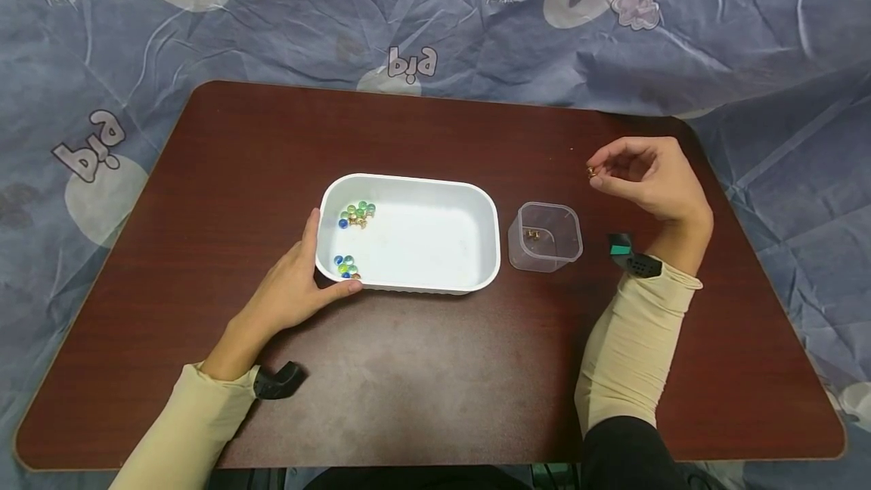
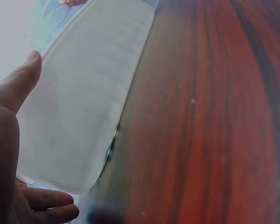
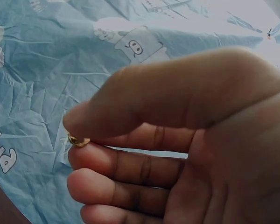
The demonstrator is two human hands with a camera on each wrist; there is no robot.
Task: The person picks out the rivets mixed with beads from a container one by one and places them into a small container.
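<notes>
My left hand (image 1: pixel 289 289) holds the white tray (image 1: pixel 432 237) at its left end, thumb along the near rim and fingers on the left side. In the left wrist view the tray's outer wall (image 2: pixel 84 93) lies between thumb and fingers. Inside the tray, glass marbles (image 1: pixel 362 208) in green and blue lie in two groups at the left, with a few gold pieces (image 1: pixel 358 222) among them. Raised at the right, my right hand (image 1: pixel 649 176) pinches a small shiny gold piece (image 3: pixel 78 141) between thumb and fingertips, which partly hide it.
Between the tray and my right hand stands a clear square plastic container (image 1: pixel 546 262), holding small gold pieces (image 1: pixel 532 234). All stand on a dark red-brown wooden table (image 1: pixel 408 376). A blue printed cloth (image 1: pixel 435 13) hangs behind the table's far edge.
</notes>
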